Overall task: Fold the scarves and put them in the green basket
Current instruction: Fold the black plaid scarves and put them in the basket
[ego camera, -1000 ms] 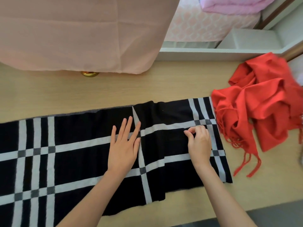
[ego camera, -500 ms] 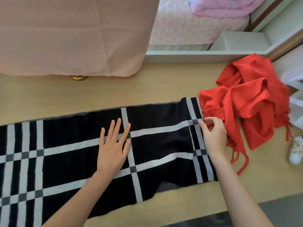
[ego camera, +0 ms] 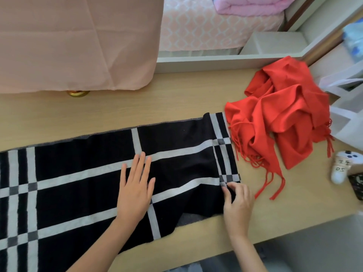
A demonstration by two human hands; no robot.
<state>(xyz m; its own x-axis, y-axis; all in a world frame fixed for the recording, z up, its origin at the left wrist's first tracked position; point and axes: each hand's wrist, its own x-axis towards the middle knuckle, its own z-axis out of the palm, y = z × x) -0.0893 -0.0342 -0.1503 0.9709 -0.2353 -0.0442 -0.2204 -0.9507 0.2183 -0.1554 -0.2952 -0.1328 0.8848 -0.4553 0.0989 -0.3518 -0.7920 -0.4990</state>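
The right hand [ego camera: 237,203] has slid nearward along the right end of the black checked scarf [ego camera: 78,193], fingers now pinching its near corner; the left hand [ego camera: 137,185] stays flat mid-cloth, fingers straight and close; the scarf lies spread on the table [ego camera: 196,99], seemingly ready for its first fold.

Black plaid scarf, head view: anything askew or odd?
Yes. The black plaid scarf lies uneven: near its front right corner the edge cuts in and a grey under-layer peeks out. The right hand pinches that end; the left hand presses flat.
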